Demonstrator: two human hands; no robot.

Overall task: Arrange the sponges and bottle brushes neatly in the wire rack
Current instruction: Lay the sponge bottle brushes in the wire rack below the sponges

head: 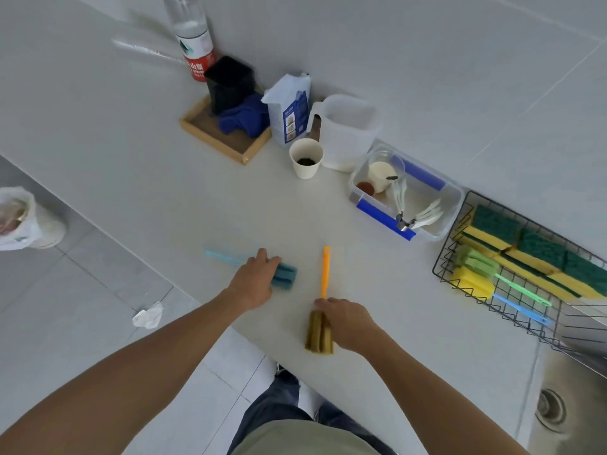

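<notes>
On the white counter my left hand (pixel 254 280) grips the teal sponge head of a bottle brush (pixel 286 275); its pale blue handle sticks out to the left, blurred. My right hand (pixel 348 320) holds an orange-handled bottle brush (pixel 325 272) just above its brownish sponge head, handle pointing away from me. At the right stands the black wire rack (pixel 450 257). It holds several yellow-and-green sponges (pixel 538 254) along the back, plus a green-handled brush (pixel 483 264) and a yellow-headed, blue-handled brush (pixel 473 284) in front.
A clear plastic box (pixel 455 205) with blue clips and utensils sits left of the rack. Behind are a paper cup (pixel 306 157), white jug (pixel 348 133), bag, wooden tray (pixel 210 133) and water bottle (pixel 193 37). A steel sink (pixel 555 408) lies at the lower right.
</notes>
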